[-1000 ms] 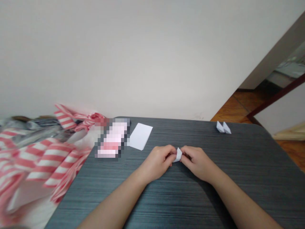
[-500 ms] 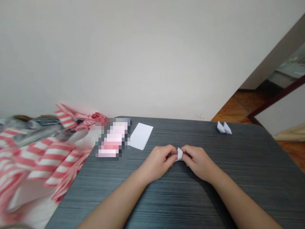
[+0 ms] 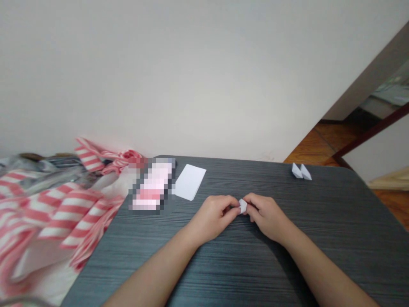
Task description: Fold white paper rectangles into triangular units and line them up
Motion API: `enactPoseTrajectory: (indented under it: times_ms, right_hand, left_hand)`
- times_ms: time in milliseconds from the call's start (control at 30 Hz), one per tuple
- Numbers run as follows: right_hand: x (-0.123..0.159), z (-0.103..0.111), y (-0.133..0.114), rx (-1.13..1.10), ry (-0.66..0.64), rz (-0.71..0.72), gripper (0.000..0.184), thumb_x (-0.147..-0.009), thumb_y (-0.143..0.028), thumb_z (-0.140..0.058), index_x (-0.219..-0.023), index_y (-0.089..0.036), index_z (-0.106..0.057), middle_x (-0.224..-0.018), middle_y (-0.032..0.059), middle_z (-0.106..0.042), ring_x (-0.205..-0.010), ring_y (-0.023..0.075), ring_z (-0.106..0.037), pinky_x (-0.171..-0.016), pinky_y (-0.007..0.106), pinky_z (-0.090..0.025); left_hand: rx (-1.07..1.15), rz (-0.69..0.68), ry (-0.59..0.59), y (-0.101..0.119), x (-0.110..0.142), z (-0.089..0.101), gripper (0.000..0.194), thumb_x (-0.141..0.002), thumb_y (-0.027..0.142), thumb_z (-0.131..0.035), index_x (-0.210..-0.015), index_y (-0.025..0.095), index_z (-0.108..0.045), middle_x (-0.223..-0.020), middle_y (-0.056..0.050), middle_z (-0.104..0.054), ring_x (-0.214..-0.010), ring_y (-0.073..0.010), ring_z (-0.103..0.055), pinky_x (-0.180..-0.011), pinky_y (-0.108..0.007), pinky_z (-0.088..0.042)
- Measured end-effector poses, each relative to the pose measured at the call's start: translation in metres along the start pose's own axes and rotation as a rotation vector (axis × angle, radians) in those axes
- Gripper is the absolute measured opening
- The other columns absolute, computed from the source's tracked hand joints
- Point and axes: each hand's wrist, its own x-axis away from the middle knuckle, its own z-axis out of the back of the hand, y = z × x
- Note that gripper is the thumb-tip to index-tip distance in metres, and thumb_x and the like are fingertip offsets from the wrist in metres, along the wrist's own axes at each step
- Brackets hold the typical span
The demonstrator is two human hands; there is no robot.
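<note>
A small folded piece of white paper (image 3: 243, 207) is pinched between my two hands, just above the dark table. My left hand (image 3: 217, 216) is closed, thumb and index finger gripping its left side. On the other side, my right hand (image 3: 264, 215) is closed with thumb and fingers on the paper's right edge. Fingers cover part of the folds. Two pointed folded paper pieces (image 3: 301, 172) stand side by side near the table's far right. Left of my hands lies a stack of white paper sheets (image 3: 191, 182).
Beside the sheets, a flat blurred-out object (image 3: 152, 185) lies on the table (image 3: 204, 268). Red-and-white striped cloth (image 3: 70, 211) is heaped along the left edge. A pale wall (image 3: 204, 81) rises behind the table, and wooden floor (image 3: 308, 145) shows at the right.
The folded paper has turned slightly between my fingers and shows a different face. My right-hand fingers have shifted a little; both hands stay in nearly the same place.
</note>
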Motion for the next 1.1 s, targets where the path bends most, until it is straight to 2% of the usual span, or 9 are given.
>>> enactPoseTrajectory:
  times_ms: [267, 833, 1000, 1100]
  right_hand:
    - [-0.0003, 0.0002, -0.0017, -0.025, 0.012, -0.011, 0.017, -0.090, -0.010, -0.050, -0.079, -0.019, -0.058, -0.060, -0.0040, -0.055, -0.058, 0.0125, -0.055, -0.060, 0.021, -0.038]
    - [0.0000, 0.0009, -0.0025, -0.010, -0.008, 0.013, 0.015, -0.092, -0.012, -0.050, -0.084, -0.019, -0.060, -0.063, -0.0028, -0.057, -0.059, 0.0129, -0.054, -0.060, 0.022, -0.038]
    - [0.0005, 0.0006, -0.0023, -0.003, -0.012, 0.046, 0.013, -0.093, -0.014, -0.052, -0.084, -0.018, -0.061, -0.074, 0.0007, -0.063, -0.068, 0.0143, -0.059, -0.065, 0.023, -0.040]
    - [0.0007, 0.0002, -0.0015, 0.007, -0.015, 0.050, 0.013, -0.093, -0.015, -0.052, -0.084, -0.018, -0.062, -0.074, 0.0009, -0.063, -0.068, 0.0145, -0.059, -0.064, 0.023, -0.040]
  left_hand:
    - [0.017, 0.000, 0.006, -0.0017, 0.0000, -0.0009, 0.012, -0.091, 0.024, -0.057, -0.091, 0.018, -0.067, -0.075, 0.001, -0.066, -0.067, -0.0115, -0.058, -0.062, -0.020, -0.040]
    - [-0.057, -0.092, 0.011, 0.0016, -0.0015, 0.0012, 0.011, -0.089, 0.018, -0.056, -0.086, 0.017, -0.067, -0.073, 0.001, -0.061, -0.067, -0.0114, -0.054, -0.063, -0.021, -0.036]
    - [-0.062, -0.088, -0.005, 0.0006, -0.0020, 0.0015, 0.013, -0.090, 0.017, -0.055, -0.082, 0.016, -0.066, -0.073, 0.001, -0.061, -0.069, -0.0116, -0.054, -0.064, -0.021, -0.036]
    - [-0.049, -0.071, -0.012, 0.0011, -0.0021, 0.0016, 0.015, -0.091, 0.020, -0.055, -0.081, 0.016, -0.066, -0.073, 0.001, -0.062, -0.068, -0.0122, -0.054, -0.063, -0.022, -0.036]
